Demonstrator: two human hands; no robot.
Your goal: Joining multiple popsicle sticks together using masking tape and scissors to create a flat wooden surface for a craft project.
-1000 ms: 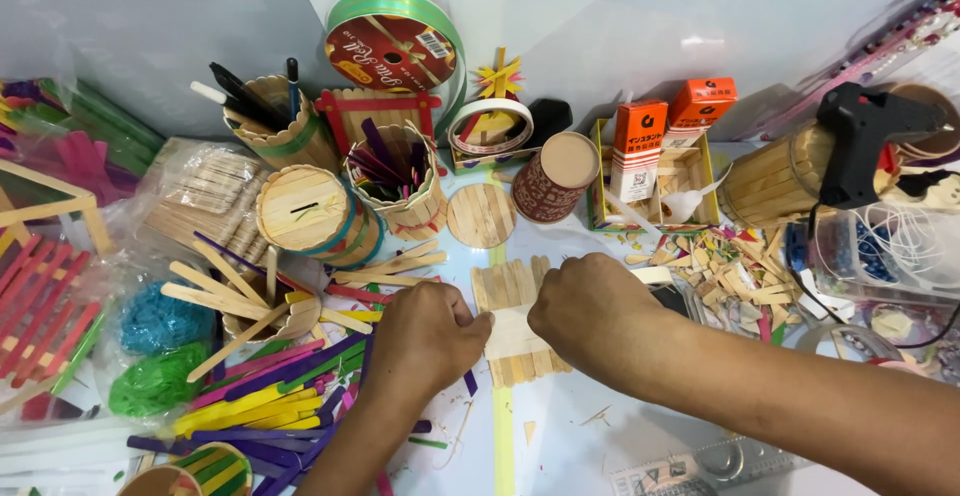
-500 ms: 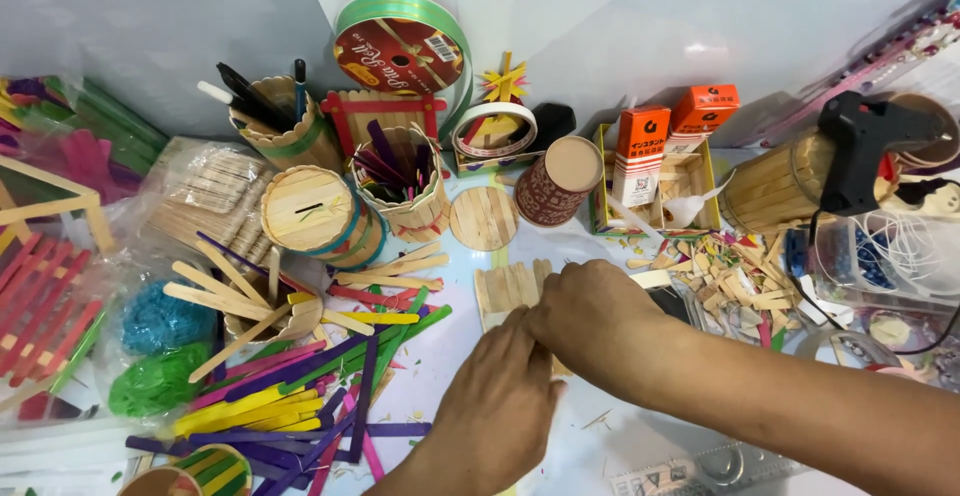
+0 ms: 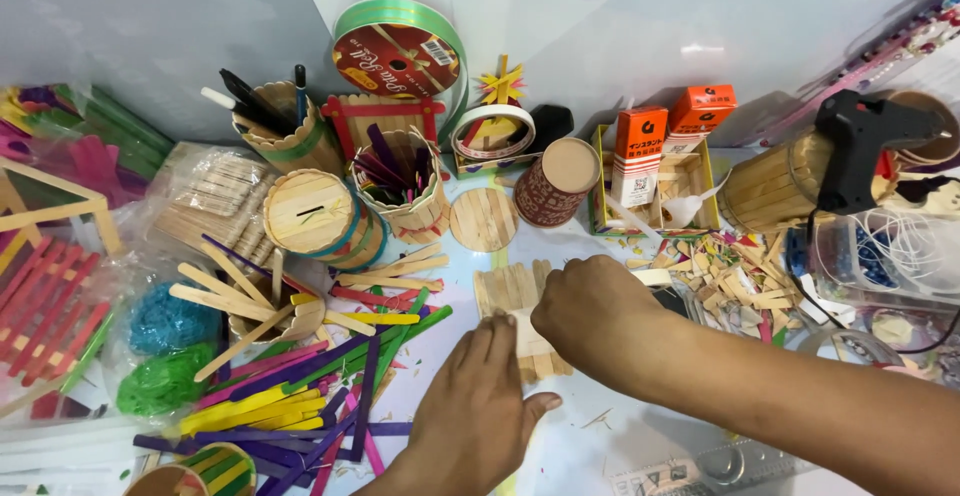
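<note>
A flat panel of glued wooden craft sticks lies on the white table in front of me. My left hand rests flat with its fingers spread, pressing on the panel's near end. My right hand is curled over the panel's right side, fingertips on the wood; what it pinches is hidden. A pale stick runs across the panel between the two hands.
Coloured craft sticks spread at left. Behind stand stick-clad cups, a round wooden box, a wooden disc, a ribbon spool, a brown cup and orange boxes. Wood scraps and a black glue gun sit right.
My left hand moved right from the coloured sticks onto the panel's near end. My right hand stayed on the panel.
</note>
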